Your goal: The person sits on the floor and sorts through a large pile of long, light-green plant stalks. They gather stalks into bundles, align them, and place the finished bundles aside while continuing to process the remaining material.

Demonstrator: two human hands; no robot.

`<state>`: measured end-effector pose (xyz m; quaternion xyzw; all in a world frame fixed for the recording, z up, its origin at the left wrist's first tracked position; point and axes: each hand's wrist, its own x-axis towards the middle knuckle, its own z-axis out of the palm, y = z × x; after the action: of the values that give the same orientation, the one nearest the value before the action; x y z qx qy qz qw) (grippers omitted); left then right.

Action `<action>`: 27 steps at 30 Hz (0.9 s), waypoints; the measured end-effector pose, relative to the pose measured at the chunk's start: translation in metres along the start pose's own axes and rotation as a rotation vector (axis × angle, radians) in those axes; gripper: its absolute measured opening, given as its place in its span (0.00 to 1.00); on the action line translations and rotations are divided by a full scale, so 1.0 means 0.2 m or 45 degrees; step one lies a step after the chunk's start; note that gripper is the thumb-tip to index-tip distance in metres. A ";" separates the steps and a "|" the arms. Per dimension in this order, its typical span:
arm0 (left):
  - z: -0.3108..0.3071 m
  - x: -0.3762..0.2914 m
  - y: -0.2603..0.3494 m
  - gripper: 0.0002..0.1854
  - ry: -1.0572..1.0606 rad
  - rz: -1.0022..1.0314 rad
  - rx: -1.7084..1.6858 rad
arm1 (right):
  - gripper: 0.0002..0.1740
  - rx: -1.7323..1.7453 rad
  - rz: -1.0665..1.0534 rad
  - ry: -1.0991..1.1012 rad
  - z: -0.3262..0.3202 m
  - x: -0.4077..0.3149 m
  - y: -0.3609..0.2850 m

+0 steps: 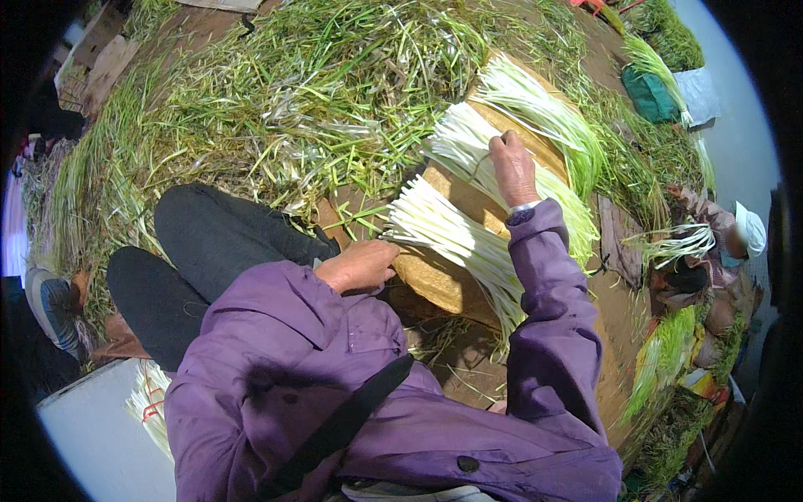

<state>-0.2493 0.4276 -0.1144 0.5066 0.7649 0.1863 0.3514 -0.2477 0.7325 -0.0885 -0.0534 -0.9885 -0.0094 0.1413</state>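
Three piles of pale, long-stemmed vegetable stalks lie side by side across a tan surface (439,285): a near pile (448,235), a middle pile (464,135) and a far pile (533,100). My right hand (513,166) is over the middle pile, its fingers bent at the white stalks; a thin strand seems to run by the fingertips, and whether they grip it is unclear. My left hand (362,267) is beside the near pile's white ends, at the left edge of the tan surface, fingers curled. What its fingers touch cannot be made out.
Loose green leaves and trimmings (301,113) cover the ground ahead and left. A bundle with a red tie (150,401) lies on a pale surface at lower left. On the right another person (709,241) sits with stalks; a green sack (649,94) stands farther up.
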 end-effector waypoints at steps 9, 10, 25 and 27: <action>0.00 -0.05 0.01 0.20 0.086 0.003 0.034 | 0.04 0.117 0.089 0.033 0.01 0.00 0.07; -0.01 -0.06 0.02 0.20 0.106 0.000 0.036 | 0.04 0.143 0.068 0.054 0.00 0.01 0.07; -0.77 -0.88 0.11 0.21 1.063 -0.163 0.056 | 0.04 -0.058 -0.302 -0.073 0.00 -0.03 0.04; -0.82 -1.02 0.09 0.21 1.149 -0.261 -0.030 | 0.04 0.003 -0.317 -0.038 -0.01 -0.02 0.04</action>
<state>-0.3093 0.2625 0.0800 0.2925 0.8855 0.3610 0.0057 -0.2416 0.7405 -0.0882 0.0696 -0.9895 -0.0249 0.1244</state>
